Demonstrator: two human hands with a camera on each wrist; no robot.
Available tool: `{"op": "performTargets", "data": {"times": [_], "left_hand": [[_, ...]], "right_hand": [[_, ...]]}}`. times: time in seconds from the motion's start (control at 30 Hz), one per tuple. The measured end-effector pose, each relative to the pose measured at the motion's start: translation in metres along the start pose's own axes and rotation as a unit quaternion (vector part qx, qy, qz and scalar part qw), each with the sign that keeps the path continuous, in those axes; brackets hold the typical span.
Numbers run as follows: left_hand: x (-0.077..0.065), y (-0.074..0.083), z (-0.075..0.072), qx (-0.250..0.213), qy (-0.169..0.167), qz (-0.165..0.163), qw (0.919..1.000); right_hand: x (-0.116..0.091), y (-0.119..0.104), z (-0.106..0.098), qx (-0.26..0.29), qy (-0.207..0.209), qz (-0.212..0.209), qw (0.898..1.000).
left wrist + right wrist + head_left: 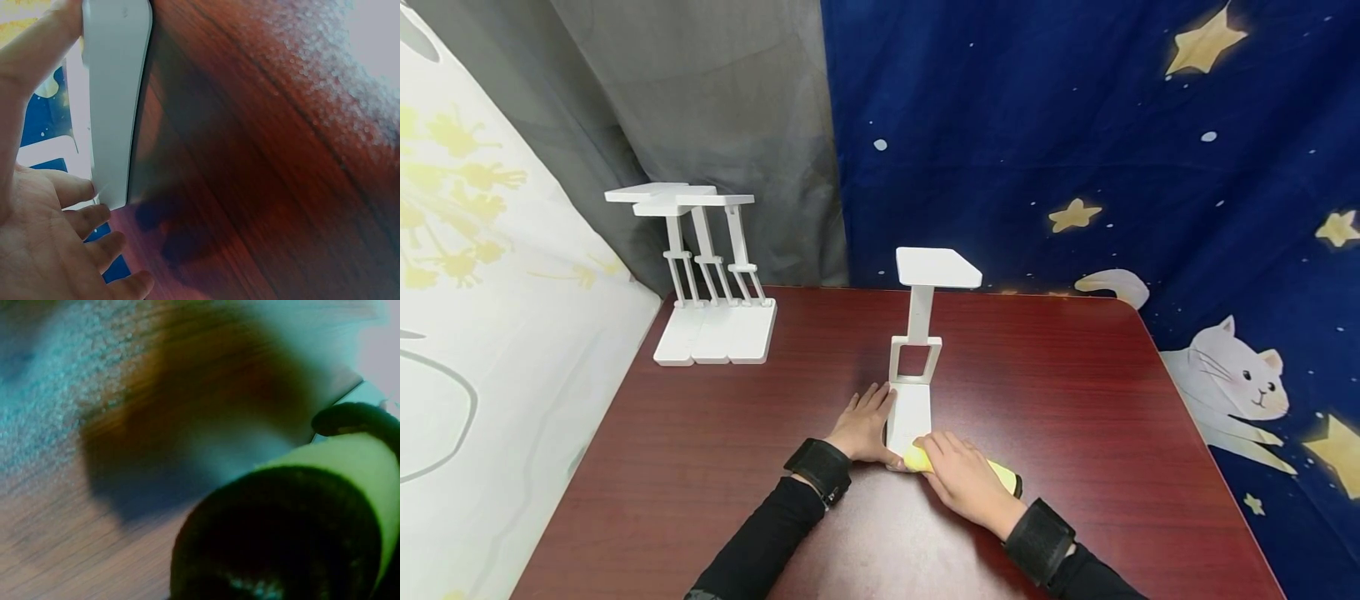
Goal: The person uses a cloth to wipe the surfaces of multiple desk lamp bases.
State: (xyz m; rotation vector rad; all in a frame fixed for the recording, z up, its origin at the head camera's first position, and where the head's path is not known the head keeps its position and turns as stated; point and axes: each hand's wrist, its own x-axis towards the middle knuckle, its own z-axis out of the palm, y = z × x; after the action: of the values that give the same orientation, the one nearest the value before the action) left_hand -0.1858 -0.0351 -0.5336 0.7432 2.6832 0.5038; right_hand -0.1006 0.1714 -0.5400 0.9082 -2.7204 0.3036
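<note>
A white folding stand [919,312] with a flat top plate, an upright post and an open frame rises from a rectangular base [912,408] on the table. My left hand [867,427] rests along the base's left side, fingers extended and thumb by its near edge. The left wrist view shows fingertips [78,187] touching the base's edge [115,106]. My right hand [962,477] grips a yellow cylinder [1003,477] with a dark end. Its other, rounded end overlaps the base's near right corner. In the right wrist view the dark end of the cylinder [356,459] faces the camera.
Several similar white stands [715,329] stand side by side at the table's back left. Curtains hang close behind the reddish-brown table [1060,400], grey at left and blue with stars at right. A white patterned cloth [497,350] borders the left side.
</note>
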Motion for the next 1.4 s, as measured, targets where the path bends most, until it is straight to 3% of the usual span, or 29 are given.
{"op": "performTargets", "data": {"times": [0.9, 1.1, 1.4], "left_hand": [[-0.001, -0.001, -0.001, -0.002, 0.004, 0.004, 1.0], [-0.001, -0.002, -0.001, 0.002, 0.002, 0.0, 1.0], [0.0, -0.003, -0.002, 0.002, 0.003, 0.008, 1.0]], "right_hand": [[-0.009, -0.004, -0.003, 0.034, 0.027, -0.021, 0.999], [-0.012, -0.006, -0.003, 0.039, 0.016, -0.021, 0.999], [-0.012, -0.002, -0.013, 0.091, 0.016, -0.05, 0.994]]}}
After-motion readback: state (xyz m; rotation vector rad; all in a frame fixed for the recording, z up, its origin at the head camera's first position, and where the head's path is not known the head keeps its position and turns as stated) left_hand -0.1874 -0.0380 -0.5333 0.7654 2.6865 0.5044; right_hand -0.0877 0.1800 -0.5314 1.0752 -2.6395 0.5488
